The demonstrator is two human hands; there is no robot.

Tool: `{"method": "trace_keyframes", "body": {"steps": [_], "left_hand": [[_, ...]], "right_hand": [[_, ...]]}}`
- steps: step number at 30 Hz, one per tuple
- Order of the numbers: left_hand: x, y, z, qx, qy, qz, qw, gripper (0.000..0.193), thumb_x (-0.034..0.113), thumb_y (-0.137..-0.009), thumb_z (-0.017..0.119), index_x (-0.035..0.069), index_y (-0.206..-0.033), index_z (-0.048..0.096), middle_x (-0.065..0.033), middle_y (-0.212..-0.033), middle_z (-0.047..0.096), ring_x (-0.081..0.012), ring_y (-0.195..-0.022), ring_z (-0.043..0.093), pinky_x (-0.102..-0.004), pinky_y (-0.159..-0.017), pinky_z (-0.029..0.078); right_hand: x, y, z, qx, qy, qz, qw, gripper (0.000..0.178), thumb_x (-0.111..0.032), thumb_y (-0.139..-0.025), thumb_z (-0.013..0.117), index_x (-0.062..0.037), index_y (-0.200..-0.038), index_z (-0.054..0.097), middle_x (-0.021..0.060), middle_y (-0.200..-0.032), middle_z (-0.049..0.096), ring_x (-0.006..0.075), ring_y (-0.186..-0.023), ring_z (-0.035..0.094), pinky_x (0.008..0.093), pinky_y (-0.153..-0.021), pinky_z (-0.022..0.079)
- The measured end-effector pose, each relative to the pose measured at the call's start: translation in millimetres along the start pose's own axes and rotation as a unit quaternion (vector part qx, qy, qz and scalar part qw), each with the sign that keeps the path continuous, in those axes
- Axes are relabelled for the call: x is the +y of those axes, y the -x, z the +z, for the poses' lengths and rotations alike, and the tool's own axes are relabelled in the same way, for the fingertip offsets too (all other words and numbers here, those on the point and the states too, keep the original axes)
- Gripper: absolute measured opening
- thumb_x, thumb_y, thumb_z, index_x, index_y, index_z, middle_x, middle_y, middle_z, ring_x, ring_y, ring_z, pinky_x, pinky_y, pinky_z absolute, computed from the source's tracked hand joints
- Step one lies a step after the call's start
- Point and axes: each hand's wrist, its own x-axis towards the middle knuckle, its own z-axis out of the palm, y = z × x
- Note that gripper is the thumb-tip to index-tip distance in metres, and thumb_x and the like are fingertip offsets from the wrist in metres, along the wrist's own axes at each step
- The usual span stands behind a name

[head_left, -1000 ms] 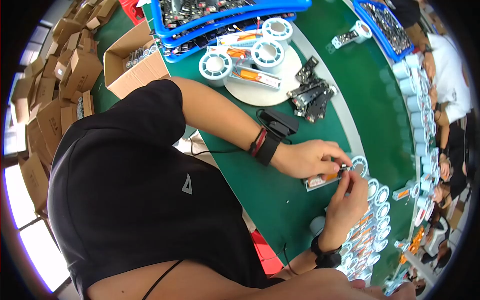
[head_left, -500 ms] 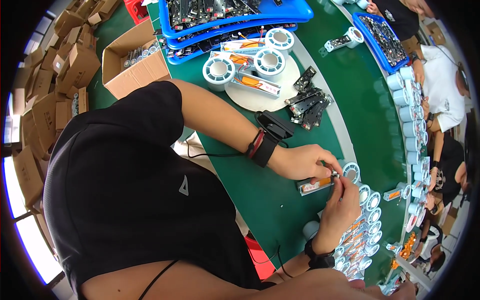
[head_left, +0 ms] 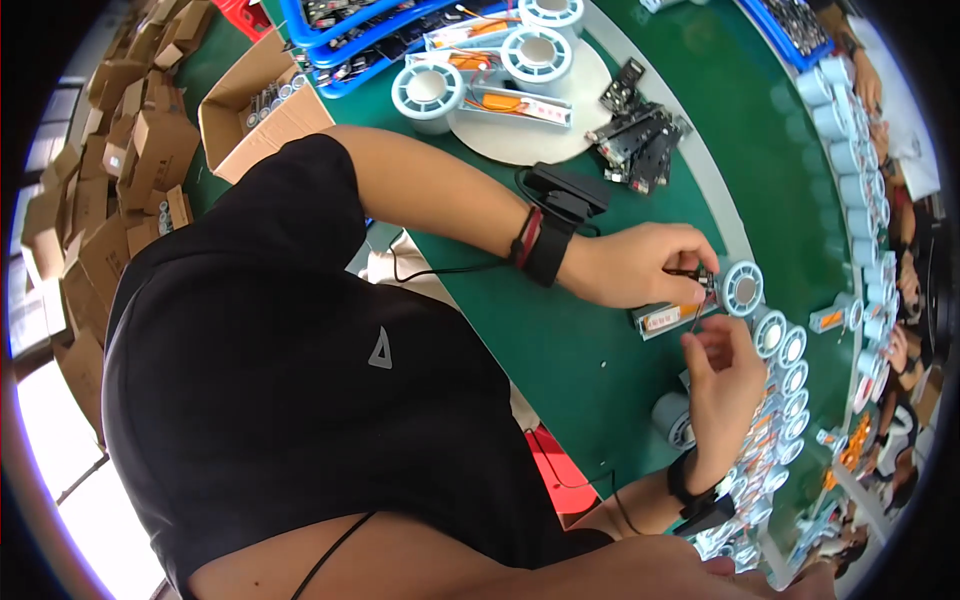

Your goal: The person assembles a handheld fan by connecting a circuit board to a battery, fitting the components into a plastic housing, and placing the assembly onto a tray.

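A pale blue unit lies on the green table, its round slotted head (head_left: 742, 289) joined to an open housing (head_left: 655, 320) with an orange and white-labelled battery inside. Over that housing my left hand (head_left: 640, 265) is closed, pinching a small black circuit board (head_left: 705, 279) whose metal end shows past the fingertips. Just on the near right of it, my right hand (head_left: 725, 385) is also closed, with thumb and finger around a thin dark wire (head_left: 697, 321). Its other fingers are curled, and the wire's far end is hidden by the housing.
Several black circuit boards (head_left: 645, 140) lie in a pile beside a white round disc (head_left: 520, 140) bearing similar blue units. Blue trays (head_left: 350, 50) stand at upper left. More blue units (head_left: 790, 400) crowd beyond my right hand. A black wrist-worn device (head_left: 565, 195) trails a cable.
My hands, close together before over the housing, are now slightly apart, with the board and the wire showing between them. The whole view has shifted, so the table's things sit differently.
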Motion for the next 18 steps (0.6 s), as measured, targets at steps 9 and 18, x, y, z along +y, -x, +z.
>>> {"method": "trace_keyframes", "body": {"steps": [9,18], "left_hand": [[-7.6,3.6,2.3,0.000,-0.129,0.100,0.987,0.035,0.020,-0.099,0.064,0.006,-0.131,0.062,-0.0074,-0.109,0.054,-0.0204,-0.097,0.054,-0.0331,-0.085,0.044],[-8.7,4.6,-0.4,0.023,-0.272,0.169,0.947,0.035,0.025,-0.100,0.062,0.012,-0.132,0.065,-0.0051,-0.111,0.056,-0.0223,-0.104,0.052,-0.0380,-0.094,0.034]], "right_hand": [[35.9,-9.2,-10.0,0.004,-0.356,0.034,0.934,0.015,0.002,-0.092,0.068,0.0054,-0.107,0.068,0.0077,-0.092,0.067,0.0136,-0.071,0.063,0.0247,-0.064,0.051],[22.4,-11.5,6.1,0.100,-0.195,-0.025,0.975,0.014,-0.003,-0.097,0.066,0.0068,-0.108,0.069,0.0068,-0.094,0.067,0.0124,-0.074,0.064,0.0246,-0.068,0.053]]}}
